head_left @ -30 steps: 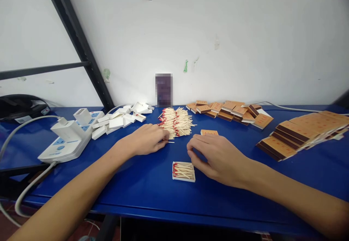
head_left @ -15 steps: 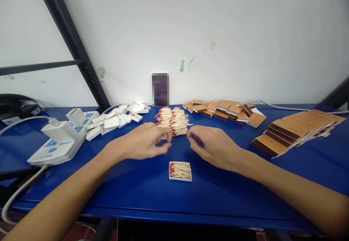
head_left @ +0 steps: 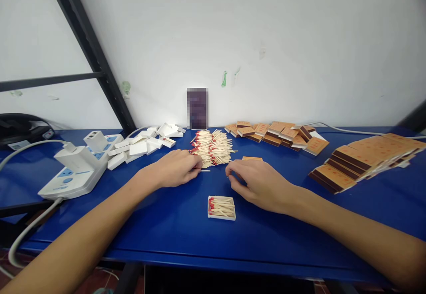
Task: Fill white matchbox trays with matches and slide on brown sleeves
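Observation:
A heap of red-tipped matches [head_left: 213, 147] lies on the blue table [head_left: 173, 227]. My left hand [head_left: 175, 169] rests at the heap's near left edge, fingers curled onto the matches; what they pinch is hidden. My right hand [head_left: 258, 183] hovers low just right of the heap, fingers curled and pinched, contents too small to make out. A white tray [head_left: 221, 208] partly filled with matches sits in front, between both hands. An orange matchbox sleeve [head_left: 252, 158] lies just behind my right hand.
Empty white trays [head_left: 143, 145] are piled at the back left beside a white power strip [head_left: 78, 169] with a cable. Orange matchboxes [head_left: 279, 134] lie at the back, and a long row of them [head_left: 362, 158] at the right. A black frame [head_left: 93, 63] leans on the wall.
Both hands had lifted and come together above the tray half a second ago. Now the left hand is back down at the heap's edge and the right has lowered.

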A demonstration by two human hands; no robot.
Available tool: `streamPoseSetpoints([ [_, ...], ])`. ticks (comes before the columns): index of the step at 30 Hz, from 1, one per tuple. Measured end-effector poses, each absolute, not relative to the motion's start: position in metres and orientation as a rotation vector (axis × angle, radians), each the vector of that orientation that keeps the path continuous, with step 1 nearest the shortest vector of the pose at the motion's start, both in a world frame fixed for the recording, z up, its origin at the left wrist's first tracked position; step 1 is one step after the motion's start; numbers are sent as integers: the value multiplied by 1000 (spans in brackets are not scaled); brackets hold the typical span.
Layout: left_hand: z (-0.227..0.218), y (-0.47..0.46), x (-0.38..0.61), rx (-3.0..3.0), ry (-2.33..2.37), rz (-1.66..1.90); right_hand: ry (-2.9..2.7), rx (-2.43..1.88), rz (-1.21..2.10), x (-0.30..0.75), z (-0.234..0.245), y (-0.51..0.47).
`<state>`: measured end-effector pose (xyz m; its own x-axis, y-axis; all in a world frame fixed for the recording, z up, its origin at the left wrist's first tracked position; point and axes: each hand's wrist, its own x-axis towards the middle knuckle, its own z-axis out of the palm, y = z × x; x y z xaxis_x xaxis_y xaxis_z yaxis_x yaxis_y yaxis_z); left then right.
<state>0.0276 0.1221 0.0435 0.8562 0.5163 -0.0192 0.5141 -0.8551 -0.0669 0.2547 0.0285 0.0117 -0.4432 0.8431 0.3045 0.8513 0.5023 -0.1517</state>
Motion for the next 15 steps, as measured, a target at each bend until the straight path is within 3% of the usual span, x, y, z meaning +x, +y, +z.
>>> streamPoseSetpoints([
  [9,62,83,41,-3494,-751,57,-2340,-1351,-67,256,12,28],
  [15,61,96,35,-3286,-789,-150,-2340,-1381,-60,256,11,29],
])
